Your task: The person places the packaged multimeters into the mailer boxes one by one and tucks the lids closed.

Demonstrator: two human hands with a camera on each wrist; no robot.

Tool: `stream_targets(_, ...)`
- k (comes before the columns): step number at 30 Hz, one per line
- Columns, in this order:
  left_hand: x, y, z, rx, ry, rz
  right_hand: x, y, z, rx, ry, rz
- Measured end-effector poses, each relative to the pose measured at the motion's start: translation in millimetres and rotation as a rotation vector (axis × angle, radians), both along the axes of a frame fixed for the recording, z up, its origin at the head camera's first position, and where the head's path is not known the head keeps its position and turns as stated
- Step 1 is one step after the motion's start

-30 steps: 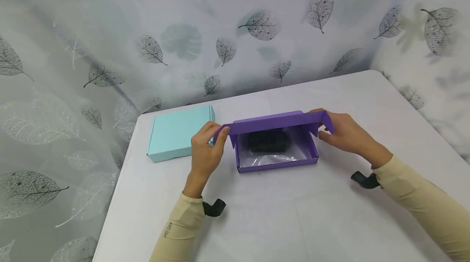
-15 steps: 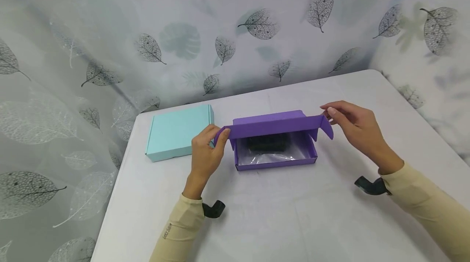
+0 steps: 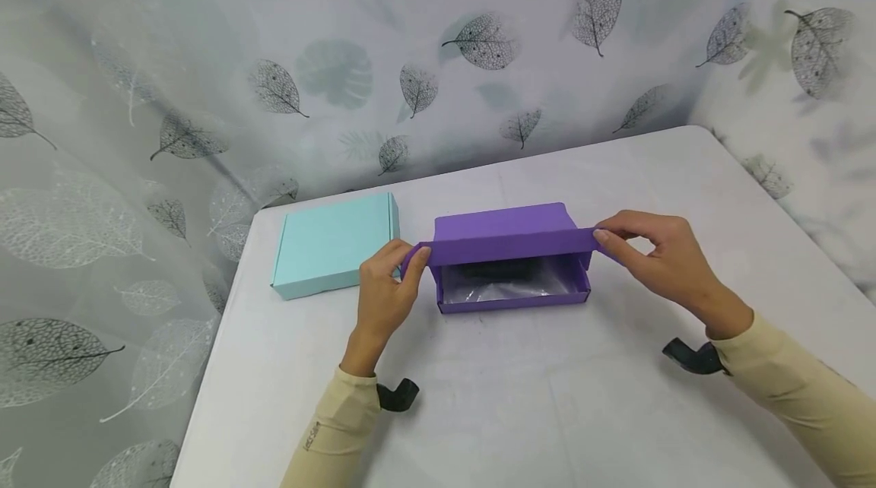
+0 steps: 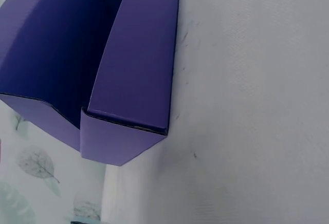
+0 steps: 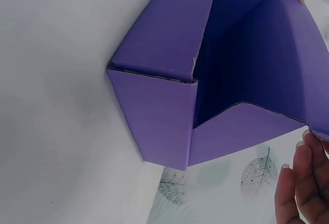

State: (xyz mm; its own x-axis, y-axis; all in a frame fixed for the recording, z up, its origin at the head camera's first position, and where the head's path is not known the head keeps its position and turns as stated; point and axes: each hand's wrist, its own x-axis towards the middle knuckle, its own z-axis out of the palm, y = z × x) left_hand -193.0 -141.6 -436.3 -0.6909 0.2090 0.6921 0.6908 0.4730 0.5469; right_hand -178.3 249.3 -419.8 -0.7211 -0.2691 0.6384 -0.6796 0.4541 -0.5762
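A purple cardboard box (image 3: 513, 305) stands on the table with its hinged lid (image 3: 506, 248) partly lowered over it. My left hand (image 3: 385, 298) pinches the lid's front flap at its left end, thumb in front. At the other end, my right hand (image 3: 660, 256) pinches the flap's right tab between thumb and fingers. Inside the box lie clear plastic (image 3: 479, 290) and a dark object, mostly hidden under the lid. The right wrist view shows the box's side wall (image 5: 154, 111) and the fingers (image 5: 303, 178) of my right hand at the lid's corner.
A closed light-blue box (image 3: 335, 245) lies to the left, close behind my left hand. The white table (image 3: 520, 412) ends at a leaf-patterned curtain (image 3: 479, 93) at the back. A black curved piece sticks out from each sleeve.
My right hand let go of the lid's right end, moved off to the right, and now pinches the flap's tab. The lid has come down somewhat, covering more of the dark object.
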Motion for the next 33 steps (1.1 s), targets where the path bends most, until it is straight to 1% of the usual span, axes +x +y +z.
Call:
stream_targets(8, 4.5, -3.1, -3.8, -0.024, -0.047, 0.011, -0.1, -2.8, -5.9, 0.014, -0.011, 0.02)
stream_targets(12, 5.5, -4.5, -7.7, -0.035, -0.048, 0.01, 2.1, -4.8, -9.1, 0.033, -0.014, 0.01)
stream_targets(18, 5.6, -4.9, -12.7, -0.058, -0.045, -0.013, 5.3, -5.1, -11.6, 0.072, -0.025, 0.007)
stream_targets(24, 5.9, -3.9, -16.7, -0.065, -0.073, -0.034, 9.0, -4.1, -14.1, 0.076, -0.05, 0.008)
stream_targets(28, 6.6, -4.0, -19.5, -0.068, -0.081, -0.037, 10.3, -3.9, -17.1, 0.094, -0.06, -0.001)
stream_targets(33, 8.0, -4.9, -24.9, -0.067, -0.101, -0.044, 11.1, -3.8, -21.5, 0.111, -0.071, 0.007)
